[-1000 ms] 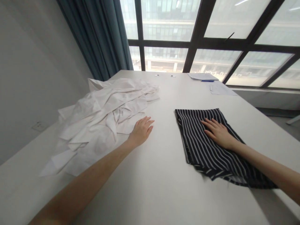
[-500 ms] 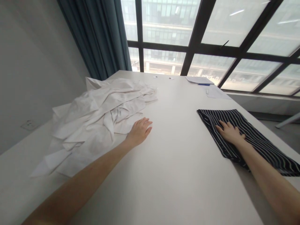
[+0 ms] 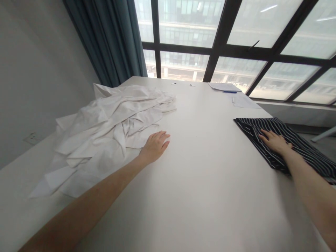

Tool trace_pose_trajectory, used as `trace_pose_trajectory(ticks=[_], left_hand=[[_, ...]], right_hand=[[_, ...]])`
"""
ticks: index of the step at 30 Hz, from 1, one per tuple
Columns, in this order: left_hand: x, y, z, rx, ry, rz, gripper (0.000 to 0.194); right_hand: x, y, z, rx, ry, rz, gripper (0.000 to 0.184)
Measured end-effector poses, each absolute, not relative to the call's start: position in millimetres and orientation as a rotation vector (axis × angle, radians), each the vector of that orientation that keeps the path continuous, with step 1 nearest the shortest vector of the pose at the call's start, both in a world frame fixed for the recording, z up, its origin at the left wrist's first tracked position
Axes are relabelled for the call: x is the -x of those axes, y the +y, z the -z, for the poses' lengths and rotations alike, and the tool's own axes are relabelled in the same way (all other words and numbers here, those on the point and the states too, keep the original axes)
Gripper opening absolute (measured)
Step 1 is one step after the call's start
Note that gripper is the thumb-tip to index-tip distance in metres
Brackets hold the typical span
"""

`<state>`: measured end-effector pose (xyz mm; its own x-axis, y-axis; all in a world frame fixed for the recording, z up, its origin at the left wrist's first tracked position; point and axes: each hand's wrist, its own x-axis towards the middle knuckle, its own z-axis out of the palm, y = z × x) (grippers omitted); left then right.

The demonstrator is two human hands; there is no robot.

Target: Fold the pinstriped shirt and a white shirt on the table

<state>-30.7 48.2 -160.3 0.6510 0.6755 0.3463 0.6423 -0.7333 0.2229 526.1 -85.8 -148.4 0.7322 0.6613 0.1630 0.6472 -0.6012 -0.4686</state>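
Note:
A folded black garment with white stripes (image 3: 296, 140) lies along the right edge of the table, part of it beyond the frame. My right hand (image 3: 275, 141) rests on top of it, palm down, with the fingers spread. Left of the middle, my left hand (image 3: 155, 146) is on the white tabletop (image 3: 199, 168), its fingers loosely stretched out and nothing in them. Just beside that hand is a heap of crumpled white cloth (image 3: 112, 119), spread over the left side of the table.
Papers (image 3: 223, 86) with a blue pen (image 3: 230, 92) and another sheet (image 3: 245, 102) lie at the far right. Two small white items (image 3: 192, 85) sit near the back edge. A blue curtain (image 3: 110, 42) and windows (image 3: 183, 64) stand behind.
My right hand and the striped garment under it have moved to the right, toward the table's edge. My left hand has stayed almost in place.

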Motion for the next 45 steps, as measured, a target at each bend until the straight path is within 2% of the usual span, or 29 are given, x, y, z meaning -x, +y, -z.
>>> trace_pose_trajectory(ticks=[7, 15, 19, 22, 26, 30, 36, 41, 45], left_hand=[[31, 48, 162, -2.795, 1.122, -0.631, 0.037], [30, 47, 161, -2.811, 1.127, -0.61, 0.037], [30, 46, 161, -2.828, 1.142, -0.603, 0.037], [30, 45, 161, -2.855, 1.139, -0.593, 0.036], [26, 37, 156, -2.928, 1.166, -0.567, 0.036], [32, 43, 133, -3.072, 1.296, -0.5, 0.038], [100, 102, 83, -2.852, 1.918, -0.551, 0.038], [153, 128, 78, -2.671, 2.142, -0.508, 0.034], [151, 126, 73, -2.617, 2.16, -0.639, 0.046]], right_hand=[[-533, -82, 146, 2.65, -1.012, -0.062, 0.062], [-509, -72, 140, 2.697, -1.105, 0.045, 0.067], [-448, -40, 144, 2.494, -1.398, 0.234, 0.062], [-382, -22, 157, 2.323, -1.698, 0.232, 0.051], [-319, -18, 173, 2.152, -1.959, 0.225, 0.046], [-313, -23, 175, 2.093, -1.971, 0.224, 0.045], [-321, -20, 177, 2.021, -1.984, 0.267, 0.044], [-320, -20, 178, 1.992, -1.999, 0.287, 0.045], [-320, -20, 177, 1.994, -1.997, 0.287, 0.044]])
